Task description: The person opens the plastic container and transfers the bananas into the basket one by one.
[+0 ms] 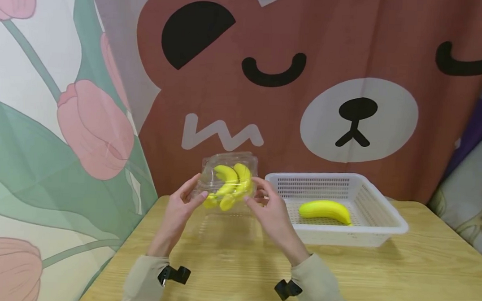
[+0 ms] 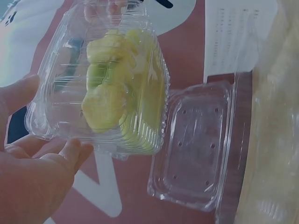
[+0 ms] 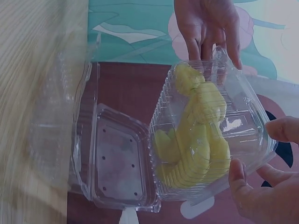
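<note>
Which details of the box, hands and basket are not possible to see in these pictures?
Yellow fruit in the clear box: exact count blurred by ribbed plastic, both wrist views.
Left hand: cut off by left edge, left wrist view.
Right hand: cut off by right edge, right wrist view.
White basket: near floor hidden by its front rim, head view.

I see plain beige fabric on both of my remote arms, the left sleeve [image 1: 143, 281] and right sleeve [image 1: 320, 284] reaching the wrists. A small, blocky black left wrist camera [image 1: 182, 275] sits at one cuff, a similar right wrist camera [image 1: 282, 290] at the other. The fingers [image 1: 263, 185] are bare.
</note>
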`<action>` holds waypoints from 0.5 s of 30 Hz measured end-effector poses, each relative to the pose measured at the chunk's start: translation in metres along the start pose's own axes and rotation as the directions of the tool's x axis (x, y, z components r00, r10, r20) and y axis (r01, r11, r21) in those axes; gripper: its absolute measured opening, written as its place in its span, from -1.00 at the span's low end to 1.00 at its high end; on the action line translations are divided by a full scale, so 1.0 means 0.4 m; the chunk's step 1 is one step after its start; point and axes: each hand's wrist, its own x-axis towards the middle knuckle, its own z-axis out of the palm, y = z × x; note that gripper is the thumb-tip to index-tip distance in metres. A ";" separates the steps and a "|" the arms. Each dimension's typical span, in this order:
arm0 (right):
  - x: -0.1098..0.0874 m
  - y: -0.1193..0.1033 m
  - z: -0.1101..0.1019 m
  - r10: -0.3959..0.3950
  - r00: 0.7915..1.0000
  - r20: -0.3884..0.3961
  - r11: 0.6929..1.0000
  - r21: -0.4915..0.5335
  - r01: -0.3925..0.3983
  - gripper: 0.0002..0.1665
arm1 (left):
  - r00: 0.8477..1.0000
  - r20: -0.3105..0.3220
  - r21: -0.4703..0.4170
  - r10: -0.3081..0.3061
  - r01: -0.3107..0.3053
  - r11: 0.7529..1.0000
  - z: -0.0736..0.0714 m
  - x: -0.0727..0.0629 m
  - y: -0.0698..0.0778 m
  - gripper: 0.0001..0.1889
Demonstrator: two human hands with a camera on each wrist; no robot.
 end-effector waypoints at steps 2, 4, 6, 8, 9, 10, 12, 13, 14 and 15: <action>-0.002 0.002 -0.012 0.007 1.000 0.002 1.000 -0.003 -0.007 -0.38 | 1.000 0.004 -0.014 0.006 -0.006 1.000 0.012 0.002 0.001 -0.32; -0.003 0.002 -0.023 0.009 1.000 -0.002 1.000 -0.006 -0.009 -0.38 | 1.000 0.006 -0.028 0.012 -0.012 1.000 0.024 0.004 0.003 -0.32; -0.004 0.000 -0.034 0.008 1.000 -0.008 1.000 -0.009 -0.008 -0.39 | 1.000 0.007 -0.033 0.019 -0.018 0.999 0.036 0.006 0.005 -0.32; -0.005 0.000 -0.045 0.013 1.000 -0.009 1.000 -0.008 -0.013 -0.39 | 1.000 0.006 -0.042 0.026 -0.025 0.999 0.049 0.009 0.007 -0.32; -0.006 -0.001 -0.051 0.011 1.000 -0.010 1.000 -0.008 -0.011 -0.39 | 1.000 0.006 -0.049 0.029 -0.029 0.998 0.055 0.012 0.008 -0.32; -0.007 0.000 -0.057 0.011 1.000 -0.009 1.000 -0.005 -0.011 -0.39 | 0.999 0.006 -0.051 0.032 -0.032 0.998 0.061 0.014 0.009 -0.32; -0.008 0.000 -0.068 0.001 1.000 -0.005 1.000 -0.003 -0.001 -0.39 | 0.999 0.004 -0.060 0.034 -0.034 0.998 0.072 0.018 0.010 -0.33; -0.008 0.001 -0.073 -0.003 1.000 -0.007 1.000 -0.005 0.003 -0.39 | 0.999 0.002 -0.067 0.032 -0.032 0.997 0.078 0.020 0.011 -0.33; -0.009 0.001 -0.078 -0.008 1.000 -0.006 1.000 -0.007 0.008 -0.39 | 1.000 0.000 -0.071 0.032 -0.032 0.997 0.084 0.022 0.011 -0.33; -0.010 0.001 -0.083 -0.012 1.000 -0.004 1.000 -0.007 0.012 -0.39 | 0.999 -0.001 -0.074 0.032 -0.032 0.997 0.089 0.024 0.012 -0.33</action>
